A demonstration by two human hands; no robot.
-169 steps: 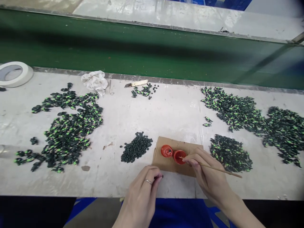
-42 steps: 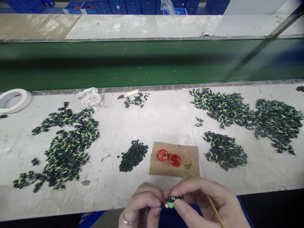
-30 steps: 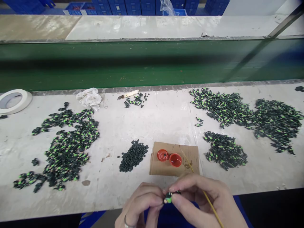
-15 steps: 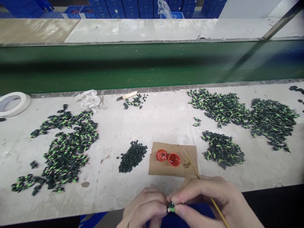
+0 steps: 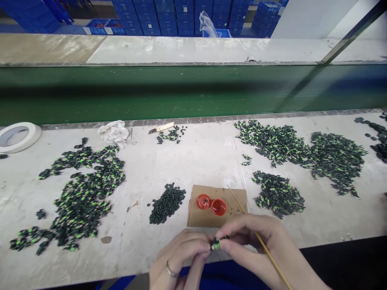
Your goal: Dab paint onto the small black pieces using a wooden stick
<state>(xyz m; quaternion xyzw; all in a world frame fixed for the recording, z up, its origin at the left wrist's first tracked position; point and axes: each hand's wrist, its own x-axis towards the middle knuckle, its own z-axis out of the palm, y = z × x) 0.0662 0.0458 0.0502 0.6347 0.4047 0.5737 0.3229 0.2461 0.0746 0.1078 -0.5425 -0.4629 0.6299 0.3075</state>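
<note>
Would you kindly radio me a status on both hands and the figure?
Right hand pinching green-and-black figure, thin stick also in grip. Left hand pinched at figure's end. Two red cups on cardboard just beyond.

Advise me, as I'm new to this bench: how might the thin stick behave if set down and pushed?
Likely stiff: the thin stick runs straight across the right hand. Probably light, being so slender. Long and narrow, it might roll sideways.

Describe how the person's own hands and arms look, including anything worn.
The left hand wears a slim, silver-coloured ring; no ring shows on the right hand. Both are gloveless, and no sleeve shows on the right forearm.
</note>
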